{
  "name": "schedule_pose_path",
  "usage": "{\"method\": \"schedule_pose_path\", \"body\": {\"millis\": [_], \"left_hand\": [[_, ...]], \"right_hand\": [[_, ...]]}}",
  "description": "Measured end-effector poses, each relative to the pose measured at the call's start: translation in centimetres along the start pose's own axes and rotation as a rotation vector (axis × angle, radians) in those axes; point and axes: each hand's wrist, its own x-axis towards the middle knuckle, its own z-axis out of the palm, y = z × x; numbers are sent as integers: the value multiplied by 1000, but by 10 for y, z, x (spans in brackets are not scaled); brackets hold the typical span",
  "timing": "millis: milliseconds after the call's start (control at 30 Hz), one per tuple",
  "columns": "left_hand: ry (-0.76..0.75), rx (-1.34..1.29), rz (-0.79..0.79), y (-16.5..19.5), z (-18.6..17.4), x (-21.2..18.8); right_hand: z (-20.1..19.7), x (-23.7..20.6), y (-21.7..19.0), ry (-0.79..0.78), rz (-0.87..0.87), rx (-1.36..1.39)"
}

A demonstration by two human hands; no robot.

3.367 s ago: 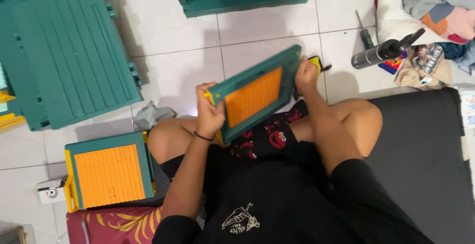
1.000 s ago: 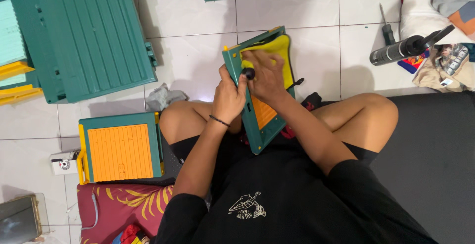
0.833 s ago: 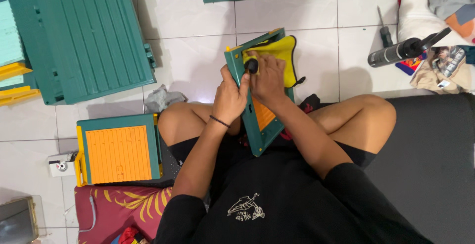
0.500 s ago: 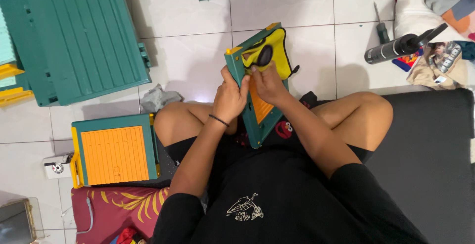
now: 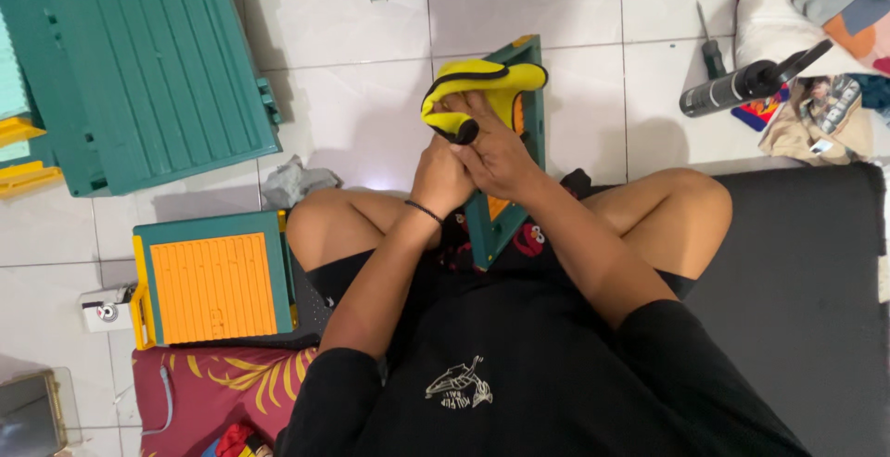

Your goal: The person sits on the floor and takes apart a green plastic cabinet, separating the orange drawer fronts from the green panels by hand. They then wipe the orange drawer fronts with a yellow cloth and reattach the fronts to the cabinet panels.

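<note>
Head view: a seated, cross-legged person is seen from above, both forearms brought together at frame centre.
Left hand (image 5: 438, 175): raised over the lap, fingers curled; closed against the green panel's left edge, just below the yellow piece.
Right hand (image 5: 496, 151): laid over the panel's face, fingers wrapped onto the yellow curved piece (image 5: 477, 86).
Held panel (image 5: 513, 156): one, green with orange insert, stood on edge between the knees, slightly above centre.
Matching panels: one more is seen flat at lower left (image 5: 215, 276).
Large green ribbed lids: one at upper left (image 5: 139, 63).
Black cylindrical tool (image 5: 742, 86): one, upper right.
</note>
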Motion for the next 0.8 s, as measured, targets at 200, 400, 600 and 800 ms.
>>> {"method": "schedule_pose_path", "body": {"millis": [200,400,600,800], "left_hand": [[-19,-32,95,11,-21,2],[-54,-139,-64,20,-11,-7],[-44,-147,41,27,-3,2],[-8,-210,34,33,2,-6]], "right_hand": [[-6,-33,-14,-10,188,92],[-16,-32,-19,109,-6,-72],[-17,-11,-33,208,-10,-182],[-37,-6,-59,178,-121,-377]]}}
